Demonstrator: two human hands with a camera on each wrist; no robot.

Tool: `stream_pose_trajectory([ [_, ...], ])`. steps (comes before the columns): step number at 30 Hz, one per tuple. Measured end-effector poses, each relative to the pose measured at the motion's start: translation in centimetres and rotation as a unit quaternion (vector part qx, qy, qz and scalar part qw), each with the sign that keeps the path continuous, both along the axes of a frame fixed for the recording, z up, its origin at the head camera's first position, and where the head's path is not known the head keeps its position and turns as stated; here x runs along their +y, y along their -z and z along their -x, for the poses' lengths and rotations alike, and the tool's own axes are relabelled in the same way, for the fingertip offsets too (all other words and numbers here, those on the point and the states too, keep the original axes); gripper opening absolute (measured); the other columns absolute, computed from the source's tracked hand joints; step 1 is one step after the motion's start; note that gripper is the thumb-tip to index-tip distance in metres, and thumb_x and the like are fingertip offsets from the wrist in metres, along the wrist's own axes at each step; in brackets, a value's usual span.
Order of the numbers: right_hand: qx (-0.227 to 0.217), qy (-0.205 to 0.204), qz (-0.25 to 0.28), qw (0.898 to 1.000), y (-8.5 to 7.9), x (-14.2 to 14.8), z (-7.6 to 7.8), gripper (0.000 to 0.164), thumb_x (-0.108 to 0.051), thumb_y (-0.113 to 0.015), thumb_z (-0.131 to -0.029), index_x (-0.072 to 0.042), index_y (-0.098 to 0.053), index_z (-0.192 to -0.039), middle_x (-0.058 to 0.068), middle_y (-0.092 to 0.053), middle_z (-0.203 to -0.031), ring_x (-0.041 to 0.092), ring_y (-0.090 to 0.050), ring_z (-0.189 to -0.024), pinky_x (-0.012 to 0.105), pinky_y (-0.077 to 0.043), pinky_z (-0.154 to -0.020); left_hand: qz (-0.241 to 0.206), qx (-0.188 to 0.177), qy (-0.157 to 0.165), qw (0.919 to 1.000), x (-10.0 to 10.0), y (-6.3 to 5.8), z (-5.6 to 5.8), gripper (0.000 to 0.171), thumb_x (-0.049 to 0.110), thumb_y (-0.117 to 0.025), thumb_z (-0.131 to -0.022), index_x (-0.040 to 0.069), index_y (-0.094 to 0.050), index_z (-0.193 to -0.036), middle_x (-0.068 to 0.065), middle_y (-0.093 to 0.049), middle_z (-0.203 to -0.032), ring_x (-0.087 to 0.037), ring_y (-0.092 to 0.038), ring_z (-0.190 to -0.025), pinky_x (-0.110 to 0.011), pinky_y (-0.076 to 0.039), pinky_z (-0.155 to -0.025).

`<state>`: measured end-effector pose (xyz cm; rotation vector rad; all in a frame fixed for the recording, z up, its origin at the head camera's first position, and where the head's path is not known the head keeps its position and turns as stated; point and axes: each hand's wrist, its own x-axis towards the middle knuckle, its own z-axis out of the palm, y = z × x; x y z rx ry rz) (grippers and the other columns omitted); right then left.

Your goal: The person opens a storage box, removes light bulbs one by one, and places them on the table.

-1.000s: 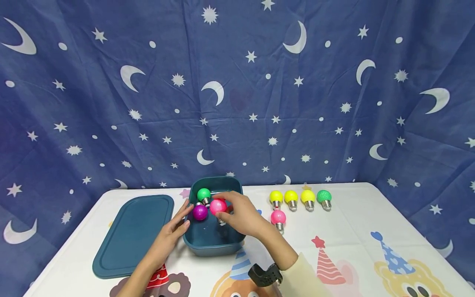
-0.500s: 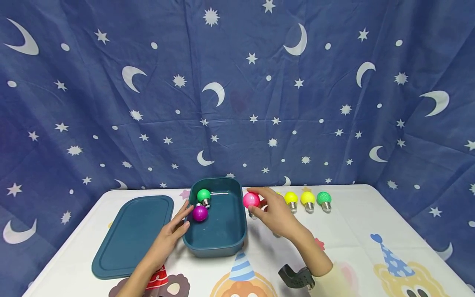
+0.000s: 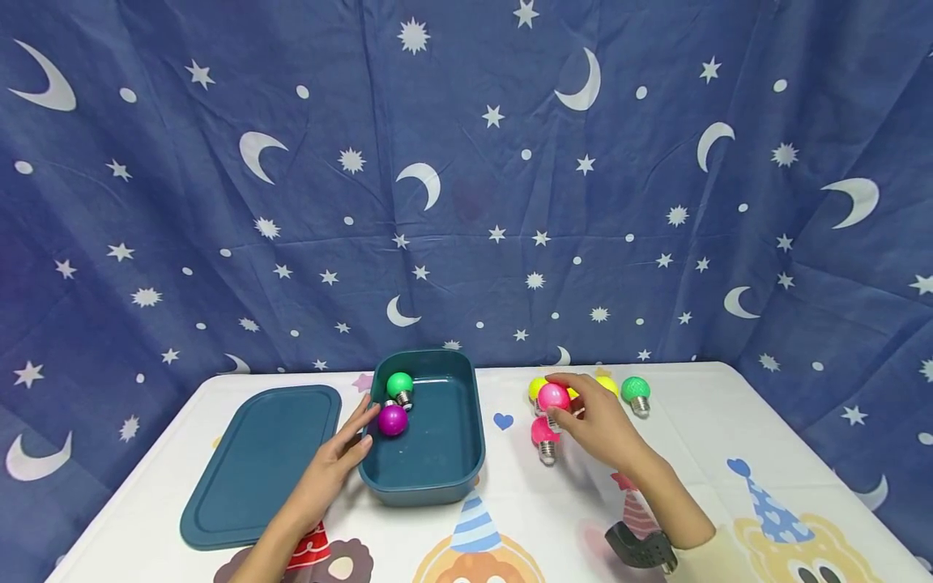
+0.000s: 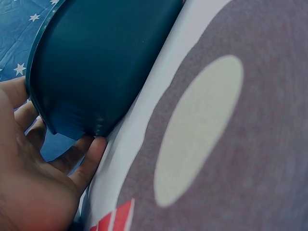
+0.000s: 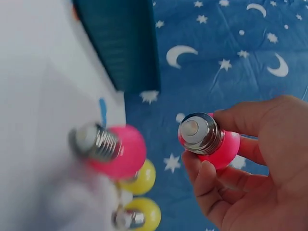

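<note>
My right hand pinches a pink light bulb between thumb and fingers, above the row of bulbs. In the right wrist view its metal screw base points toward the camera. A second pink light bulb lies on the table just below it. My left hand rests its extended fingers against the left side of a dark teal bin; in the left wrist view the fingertips touch its outer wall. Inside the bin, a green light bulb lies beside a purple one.
Several yellow light bulbs lie behind the right hand, partly hidden by it. A textured green light bulb ends that row at the right. Left of the bin lies a flat teal lid. A starry blue curtain hangs behind the table.
My right hand has lifted the pink light bulb out of the bin and carried it right, over the other bulbs. The left hand stays at the bin's side.
</note>
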<state>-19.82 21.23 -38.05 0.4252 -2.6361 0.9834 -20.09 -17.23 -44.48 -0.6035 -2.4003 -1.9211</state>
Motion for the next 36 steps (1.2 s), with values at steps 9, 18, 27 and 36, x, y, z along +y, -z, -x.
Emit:
stream_pose_trajectory([
  [9,-0.013,0.019,-0.021,1.0,1.9,3.0,-0.3,0.045,-0.006,-0.076,-0.08,-0.004,-0.061,-0.122,0.011,-0.062,-0.107,0.017,-0.056,-0.077,0.026,-0.05,-0.06,0.0,0.001,0.001,1.0,-0.1,0.1,0.0,0.047,0.017,-0.048,-0.101,0.009,-0.039,-0.147,0.001,-0.016,-0.159,-0.025,-0.006,-0.144,-0.005,-0.021,-0.098],
  [18,-0.063,0.031,-0.028,0.997,3.7,4.2,-0.3,0.046,-0.008,-0.075,-0.08,-0.005,-0.061,-0.123,0.012,-0.062,-0.113,0.016,-0.053,-0.072,0.024,-0.049,-0.055,0.005,-0.001,-0.003,1.0,-0.1,0.0,0.0,0.047,0.018,-0.047,-0.102,0.01,-0.038,-0.147,0.002,-0.016,-0.158,-0.026,-0.006,-0.144,-0.005,-0.021,-0.097],
  [27,-0.077,0.027,-0.026,0.996,4.9,4.6,0.0,0.049,-0.006,-0.075,-0.079,-0.009,-0.061,-0.126,0.011,-0.059,-0.115,0.015,-0.049,-0.066,0.026,-0.046,-0.047,0.014,-0.004,-0.007,0.9999,0.0,-0.1,0.1,0.047,0.019,-0.048,-0.101,0.011,-0.04,-0.147,0.004,-0.017,-0.158,-0.024,-0.005,-0.144,-0.004,-0.02,-0.096],
  [36,-0.075,0.026,-0.046,0.996,4.8,4.7,0.1,0.053,-0.008,-0.076,-0.079,-0.009,-0.059,-0.129,0.015,-0.058,-0.121,0.015,-0.049,-0.069,0.025,-0.047,-0.055,0.008,-0.011,-0.005,0.9999,0.0,0.0,0.0,0.047,0.019,-0.048,-0.101,0.011,-0.039,-0.147,0.004,-0.015,-0.158,-0.027,-0.008,-0.144,-0.004,-0.021,-0.096],
])
